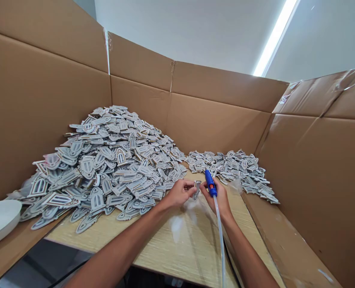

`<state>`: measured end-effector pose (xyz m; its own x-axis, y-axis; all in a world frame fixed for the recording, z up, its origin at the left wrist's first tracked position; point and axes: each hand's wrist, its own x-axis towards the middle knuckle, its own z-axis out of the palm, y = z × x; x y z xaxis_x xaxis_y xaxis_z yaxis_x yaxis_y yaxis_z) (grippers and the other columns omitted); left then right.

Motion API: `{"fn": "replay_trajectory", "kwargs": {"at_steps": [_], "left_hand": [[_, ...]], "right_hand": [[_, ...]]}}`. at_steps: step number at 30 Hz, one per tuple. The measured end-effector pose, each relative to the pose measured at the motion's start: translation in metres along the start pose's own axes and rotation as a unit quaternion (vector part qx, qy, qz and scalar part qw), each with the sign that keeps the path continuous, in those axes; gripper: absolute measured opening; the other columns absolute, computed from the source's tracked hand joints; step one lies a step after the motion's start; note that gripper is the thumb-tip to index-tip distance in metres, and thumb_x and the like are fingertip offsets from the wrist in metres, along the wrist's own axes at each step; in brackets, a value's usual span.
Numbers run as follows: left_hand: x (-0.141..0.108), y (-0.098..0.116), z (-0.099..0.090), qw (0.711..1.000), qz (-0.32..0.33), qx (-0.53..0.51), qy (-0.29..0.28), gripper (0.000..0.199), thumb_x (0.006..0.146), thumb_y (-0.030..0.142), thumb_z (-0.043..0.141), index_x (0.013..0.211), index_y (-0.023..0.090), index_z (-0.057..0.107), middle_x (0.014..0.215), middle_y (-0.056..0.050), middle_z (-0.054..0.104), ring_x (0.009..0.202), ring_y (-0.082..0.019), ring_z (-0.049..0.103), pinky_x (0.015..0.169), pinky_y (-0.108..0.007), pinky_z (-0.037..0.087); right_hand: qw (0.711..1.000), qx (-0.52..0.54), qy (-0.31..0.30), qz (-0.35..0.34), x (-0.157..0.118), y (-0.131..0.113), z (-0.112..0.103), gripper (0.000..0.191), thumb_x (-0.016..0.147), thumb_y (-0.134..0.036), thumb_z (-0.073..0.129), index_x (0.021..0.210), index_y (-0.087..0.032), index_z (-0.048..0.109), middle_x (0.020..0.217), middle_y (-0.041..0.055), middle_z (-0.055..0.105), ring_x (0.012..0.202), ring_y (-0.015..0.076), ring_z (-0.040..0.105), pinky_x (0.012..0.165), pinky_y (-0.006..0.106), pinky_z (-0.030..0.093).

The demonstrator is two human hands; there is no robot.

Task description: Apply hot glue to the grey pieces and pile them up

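In the middle of the head view, my left hand pinches a small grey window-shaped piece between thumb and fingertips, upright above the table. My right hand is wrapped around a blue glue gun with an orange-red part, its nozzle pointing away from me. A long translucent glue stick trails from its back end towards me, beside a black cord. The right fingertips are close to the small piece; whether they touch it I cannot tell.
A tall heap of grey-white arched window pieces rises on the left. A lower pile lies at the back right. Cardboard walls enclose the wooden table. At the left edge stands a white bowl.
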<state>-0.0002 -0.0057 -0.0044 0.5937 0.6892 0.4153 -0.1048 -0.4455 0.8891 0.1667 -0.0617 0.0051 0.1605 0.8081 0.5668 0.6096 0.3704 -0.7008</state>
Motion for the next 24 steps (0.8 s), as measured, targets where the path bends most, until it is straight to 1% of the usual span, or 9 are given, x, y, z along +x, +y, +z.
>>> {"fn": "replay_trajectory", "kwargs": {"at_steps": [5, 9, 12, 15, 17, 21, 24], "left_hand": [[-0.0007, -0.0009, 0.0001, 0.999, 0.01, 0.04, -0.001, 0.031, 0.088, 0.037, 0.057, 0.067, 0.015, 0.064, 0.065, 0.0, 0.052, 0.064, -0.013, 0.042, 0.061, -0.028, 0.03], [-0.0009, 0.0004, 0.0014, 0.999, 0.002, 0.033, -0.001, 0.031, 0.089, 0.037, 0.057, 0.067, 0.015, 0.063, 0.065, 0.0, 0.051, 0.062, -0.013, 0.041, 0.059, -0.027, 0.028], [-0.0008, 0.0001, 0.0022, 1.0, -0.007, 0.031, 0.003, 0.031, 0.088, 0.039, 0.058, 0.067, 0.016, 0.063, 0.065, 0.0, 0.051, 0.062, -0.013, 0.041, 0.059, -0.027, 0.029], [-0.0006, -0.0026, 0.0026, 1.0, -0.01, 0.021, 0.002, 0.031, 0.088, 0.041, 0.059, 0.074, 0.015, 0.066, 0.067, 0.0, 0.054, 0.064, -0.013, 0.043, 0.06, -0.027, 0.031], [-0.0005, -0.0042, 0.0029, 1.0, -0.009, 0.009, -0.001, 0.033, 0.088, 0.044, 0.059, 0.076, 0.014, 0.067, 0.067, 0.0, 0.054, 0.063, -0.012, 0.041, 0.059, -0.026, 0.03], [-0.001, -0.0031, 0.0032, 1.0, -0.012, -0.001, -0.003, 0.039, 0.088, 0.048, 0.06, 0.069, 0.014, 0.063, 0.062, 0.002, 0.049, 0.059, -0.011, 0.038, 0.057, -0.026, 0.028], [-0.0018, -0.0001, 0.0029, 1.0, -0.019, -0.002, -0.001, 0.041, 0.088, 0.048, 0.06, 0.065, 0.015, 0.06, 0.06, 0.002, 0.048, 0.057, -0.011, 0.038, 0.056, -0.026, 0.027]], "right_hand": [[1.0, -0.015, 0.006, 0.002, -0.0004, 0.0001, 0.0005, 0.025, 0.082, -0.043, 0.063, 0.084, -0.019, 0.059, 0.072, 0.0021, 0.064, 0.06, 0.0157, 0.055, 0.059, 0.026, 0.042], [1.0, -0.021, 0.002, -0.011, -0.0007, -0.0028, -0.0007, 0.023, 0.081, -0.042, 0.063, 0.085, -0.019, 0.058, 0.073, 0.0022, 0.064, 0.06, 0.0156, 0.055, 0.058, 0.026, 0.043], [0.999, -0.034, -0.004, -0.02, -0.0016, -0.0055, -0.0008, 0.022, 0.081, -0.041, 0.062, 0.085, -0.02, 0.059, 0.073, 0.0022, 0.066, 0.06, 0.0157, 0.055, 0.058, 0.025, 0.043], [0.998, -0.051, 0.0, -0.025, -0.0027, -0.0068, 0.0001, 0.02, 0.081, -0.039, 0.061, 0.085, -0.019, 0.059, 0.072, 0.002, 0.066, 0.06, 0.0157, 0.054, 0.057, 0.024, 0.041], [0.998, -0.061, 0.002, -0.025, -0.0035, -0.0069, 0.0007, 0.02, 0.081, -0.038, 0.06, 0.086, -0.019, 0.059, 0.072, 0.002, 0.066, 0.06, 0.0156, 0.054, 0.056, 0.024, 0.041], [0.997, -0.071, 0.003, -0.024, -0.0048, -0.007, 0.0016, 0.019, 0.082, -0.038, 0.06, 0.087, -0.019, 0.059, 0.071, 0.0013, 0.065, 0.059, 0.0151, 0.053, 0.056, 0.023, 0.039], [0.996, -0.082, 0.011, -0.027, -0.0056, -0.0078, 0.0022, 0.017, 0.082, -0.036, 0.06, 0.083, -0.02, 0.056, 0.066, -0.001, 0.061, 0.056, 0.0141, 0.05, 0.054, 0.023, 0.038]]}}
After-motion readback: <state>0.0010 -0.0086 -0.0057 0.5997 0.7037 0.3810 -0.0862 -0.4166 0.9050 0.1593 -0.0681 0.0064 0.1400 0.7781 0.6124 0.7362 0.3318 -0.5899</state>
